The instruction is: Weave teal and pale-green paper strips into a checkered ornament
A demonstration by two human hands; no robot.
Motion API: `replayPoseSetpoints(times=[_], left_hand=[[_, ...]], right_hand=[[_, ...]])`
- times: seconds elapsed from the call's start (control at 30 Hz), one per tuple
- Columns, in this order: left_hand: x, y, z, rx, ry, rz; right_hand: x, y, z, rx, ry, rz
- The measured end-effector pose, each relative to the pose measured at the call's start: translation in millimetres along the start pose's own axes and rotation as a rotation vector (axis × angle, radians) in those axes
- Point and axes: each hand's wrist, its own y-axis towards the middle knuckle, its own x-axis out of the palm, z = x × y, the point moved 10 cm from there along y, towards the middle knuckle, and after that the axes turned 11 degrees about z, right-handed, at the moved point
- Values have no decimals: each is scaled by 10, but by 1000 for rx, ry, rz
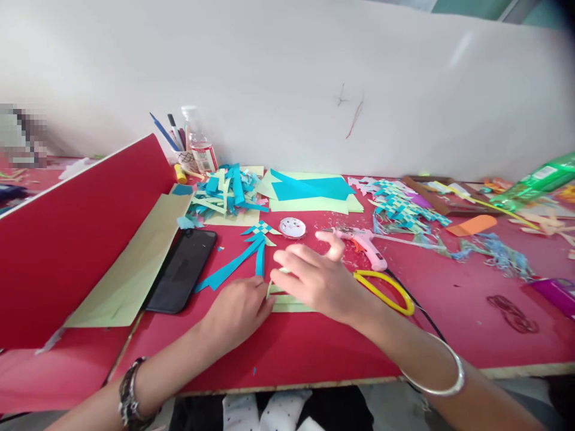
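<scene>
My left hand [240, 312] is closed, its thumb and fingertips pinching a narrow pale green paper strip [269, 290] that stands up from the red table. From the right, my right hand [321, 281] reaches to the same strip with its fingers bent together and the little finger lifted; its thumb is hidden. Under both hands lie more pale green strips [294, 307], partly covered. Just beyond my left hand rests a woven blue and pale green paper piece [258, 236] with long blue tails.
A pink glue gun [366, 244] and a yellow ring [386, 293] lie right of my hands, a white round lid [292, 227] beyond. Left are a black phone [184, 272] and an upright red board [90, 239]. Paper scraps [229, 191] and a bottle [200, 143] stand behind.
</scene>
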Motion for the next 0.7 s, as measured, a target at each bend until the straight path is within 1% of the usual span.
replayPoseSetpoints(times=[0.03,0.1,0.17,0.2,0.27,0.33,0.4,0.47,0.53,0.7], left_hand=[[-1,3,-12,-5,15,7],[-23,2,-20,-6,12,17],[-57,-8,-24,-9,-11,18],[-75,-15,-31,-17,-20,17],[-109,-27,-41,-30,-37,22],[-131,-34,-35,-28,-64,34],[-131,-36,-39,-31,-87,40],[-119,-36,-54,-40,-99,41],[-115,-33,-68,-46,-110,50],[-123,-38,-109,-76,-142,65]], right_hand=[[16,36,85,45,-9,0],[96,61,293,180,14,-54],[223,3,456,322,112,-151],[305,-59,491,376,188,-217],[472,-230,455,433,351,-364],[616,-438,331,438,481,-520],[694,-606,226,433,561,-606],[731,-700,199,458,611,-613],[751,-732,210,478,635,-588],[743,-697,226,425,616,-506]])
